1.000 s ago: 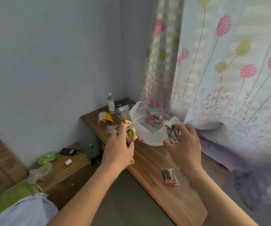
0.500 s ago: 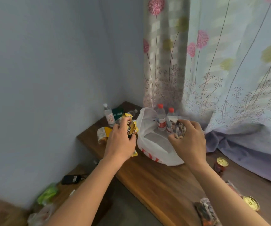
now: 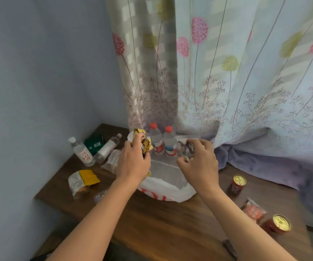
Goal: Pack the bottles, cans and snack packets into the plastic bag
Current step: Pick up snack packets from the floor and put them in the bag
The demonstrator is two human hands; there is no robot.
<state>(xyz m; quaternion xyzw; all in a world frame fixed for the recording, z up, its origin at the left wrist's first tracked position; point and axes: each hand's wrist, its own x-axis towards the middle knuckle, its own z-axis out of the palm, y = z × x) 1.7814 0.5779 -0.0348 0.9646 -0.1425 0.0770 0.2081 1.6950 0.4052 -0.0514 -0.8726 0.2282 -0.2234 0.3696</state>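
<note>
**White plastic bag (image 3: 163, 192) slack at the mouth, two packets held over it**

- The left grip (image 3: 133, 162) is closed round a crumpled yellow snack packet (image 3: 142, 141), held above the bag's left rim.
- The right grip (image 3: 199, 164) is pinched on a small patterned packet (image 3: 187, 149) above the right rim.
- Neither packet is in the bag yet.
- Two red-capped bottles (image 3: 156, 140) stand upright at the bag's far side. Whether they are inside it cannot be told.

Risks, as judged:
- The bag is propped by nothing, and both grips are occupied. A packet let go near the rim may be deflected onto the wooden surface (image 3: 161, 227), or the mouth may be folded shut.
- The upright bottles could be toppled if a packet is dropped against them.
- Two cans (image 3: 238, 182) and a red packet (image 3: 253, 211) remain at the right. The nearer can could be swept aside by the right forearm on a later reach.
</note>
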